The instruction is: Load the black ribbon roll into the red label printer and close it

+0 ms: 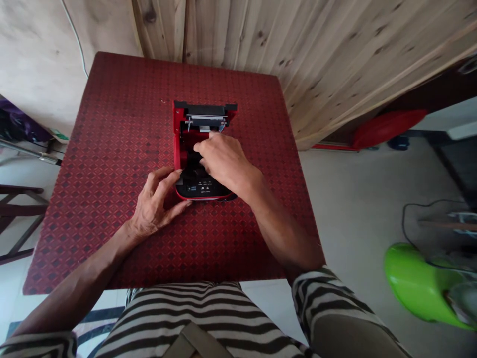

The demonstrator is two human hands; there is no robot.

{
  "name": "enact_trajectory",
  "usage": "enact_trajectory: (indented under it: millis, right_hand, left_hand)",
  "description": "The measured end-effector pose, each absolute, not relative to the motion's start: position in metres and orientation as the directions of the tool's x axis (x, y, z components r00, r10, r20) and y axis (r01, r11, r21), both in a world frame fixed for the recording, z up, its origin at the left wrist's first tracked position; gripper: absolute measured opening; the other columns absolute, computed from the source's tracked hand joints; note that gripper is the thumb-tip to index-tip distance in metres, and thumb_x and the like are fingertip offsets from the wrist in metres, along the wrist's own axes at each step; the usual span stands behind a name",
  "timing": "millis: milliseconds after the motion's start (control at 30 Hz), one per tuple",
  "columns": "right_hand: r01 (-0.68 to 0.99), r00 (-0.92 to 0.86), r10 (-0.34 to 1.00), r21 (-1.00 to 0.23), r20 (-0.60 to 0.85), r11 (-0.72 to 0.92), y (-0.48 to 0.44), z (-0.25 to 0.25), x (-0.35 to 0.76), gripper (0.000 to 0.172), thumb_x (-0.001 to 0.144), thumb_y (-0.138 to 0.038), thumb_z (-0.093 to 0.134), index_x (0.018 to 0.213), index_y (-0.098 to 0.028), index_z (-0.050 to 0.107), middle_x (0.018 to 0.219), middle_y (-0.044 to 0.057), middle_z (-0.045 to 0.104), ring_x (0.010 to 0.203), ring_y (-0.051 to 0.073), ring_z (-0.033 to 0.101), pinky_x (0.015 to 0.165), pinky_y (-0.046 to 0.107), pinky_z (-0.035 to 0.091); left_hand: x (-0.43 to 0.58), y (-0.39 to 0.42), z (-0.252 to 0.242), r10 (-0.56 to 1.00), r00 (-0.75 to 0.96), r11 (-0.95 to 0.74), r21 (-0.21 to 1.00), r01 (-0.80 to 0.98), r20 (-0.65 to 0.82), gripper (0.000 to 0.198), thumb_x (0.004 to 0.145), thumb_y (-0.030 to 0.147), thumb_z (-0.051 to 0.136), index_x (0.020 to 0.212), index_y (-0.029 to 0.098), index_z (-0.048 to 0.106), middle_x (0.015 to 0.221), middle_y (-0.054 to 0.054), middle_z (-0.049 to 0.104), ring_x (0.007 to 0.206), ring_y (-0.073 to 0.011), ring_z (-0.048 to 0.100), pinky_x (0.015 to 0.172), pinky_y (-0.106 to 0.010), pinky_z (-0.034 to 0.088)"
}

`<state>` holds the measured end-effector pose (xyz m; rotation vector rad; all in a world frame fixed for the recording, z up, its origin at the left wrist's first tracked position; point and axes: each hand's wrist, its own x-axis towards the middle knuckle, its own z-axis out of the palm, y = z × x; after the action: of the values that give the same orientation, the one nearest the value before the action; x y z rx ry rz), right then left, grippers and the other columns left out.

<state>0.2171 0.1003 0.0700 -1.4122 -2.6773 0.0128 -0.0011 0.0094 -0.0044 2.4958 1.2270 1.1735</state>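
Note:
A red and black device that looks like a small label printer stands on the table with its lid raised at the back. Inside the lid, a black roller and a metal bar show. Buttons and small markings cover its black front panel. My left hand grips the front left corner, fingers along the side and thumb at the front edge. Over the open compartment, my right hand reaches in with curled fingers. Its fingertips are partly hidden, and whatever they hold cannot be made out.
The table has a red patterned cover and meets a wooden plank wall at the back. A dark wooden stool stands at left. On the floor at right are a green plastic object and a dark cable.

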Motion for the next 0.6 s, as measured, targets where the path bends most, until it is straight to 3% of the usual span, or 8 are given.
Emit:
enact_trajectory:
  millis: [167,267,367,467,533,600]
  right_hand:
    - [0.842,-0.530,0.848,-0.133,-0.013,0.524,0.108,0.076,0.210,0.020,0.095,-0.004,0.065,0.096,-0.014,0.082,0.090,0.015,0.079,0.088,0.029,0.076,0.077,0.039,0.057]
    - [0.832,-0.542,0.840,-0.158,-0.024,0.532,0.103,0.082,0.213,0.029,0.094,0.001,0.058,0.101,-0.014,0.081,0.094,0.014,0.081,0.089,0.027,0.076,0.079,0.038,0.057]
    - [0.745,-0.602,0.795,-0.304,0.076,0.594,0.089,0.092,0.228,0.047,0.091,0.007,0.047,0.117,-0.017,0.078,0.110,0.010,0.082,0.101,0.024,0.076,0.093,0.038,0.058]
    - [0.582,-0.669,0.720,-0.472,0.183,0.662,0.068,0.102,0.247,0.058,0.089,0.005,0.047,0.137,-0.018,0.068,0.133,0.008,0.077,0.124,0.024,0.069,0.112,0.044,0.054]
    - [0.510,-0.685,0.693,-0.531,0.226,0.677,0.056,0.103,0.255,0.057,0.088,0.000,0.055,0.142,-0.019,0.064,0.140,0.009,0.073,0.130,0.025,0.065,0.116,0.049,0.051]
    - [0.481,-0.672,0.691,-0.553,0.267,0.680,0.047,0.099,0.257,0.046,0.092,-0.009,0.064,0.136,-0.020,0.067,0.133,0.009,0.075,0.124,0.027,0.066,0.114,0.051,0.052]
  left_hand:
    - [-0.001,0.011,-0.003,0.708,0.379,-0.672,0.406,0.619,0.595,0.077,0.097,0.046,0.077,0.160,0.023,0.041,0.139,-0.014,0.061,0.130,-0.0277,0.064,0.108,-0.044,0.062]
    - [-0.001,0.011,-0.002,0.711,0.374,-0.666,0.399,0.630,0.596,0.078,0.097,0.047,0.077,0.162,0.025,0.040,0.139,-0.014,0.062,0.129,-0.0279,0.065,0.107,-0.045,0.062]
    - [-0.003,0.009,-0.001,0.713,0.377,-0.670,0.417,0.615,0.591,0.077,0.097,0.048,0.076,0.162,0.025,0.041,0.139,-0.014,0.063,0.129,-0.0284,0.064,0.107,-0.045,0.062]
    - [-0.007,0.010,0.002,0.742,0.345,-0.655,0.514,0.554,0.574,0.079,0.100,0.059,0.067,0.163,0.023,0.038,0.139,-0.017,0.062,0.125,-0.0297,0.066,0.105,-0.049,0.062]
    - [-0.010,0.017,0.012,0.772,0.282,-0.622,0.586,0.519,0.570,0.080,0.102,0.067,0.058,0.165,0.024,0.035,0.139,-0.017,0.061,0.121,-0.0301,0.067,0.102,-0.051,0.062]
    - [-0.009,0.034,0.029,0.782,0.216,-0.597,0.604,0.528,0.585,0.077,0.103,0.069,0.054,0.165,0.027,0.035,0.143,-0.015,0.059,0.122,-0.0296,0.066,0.101,-0.051,0.061]
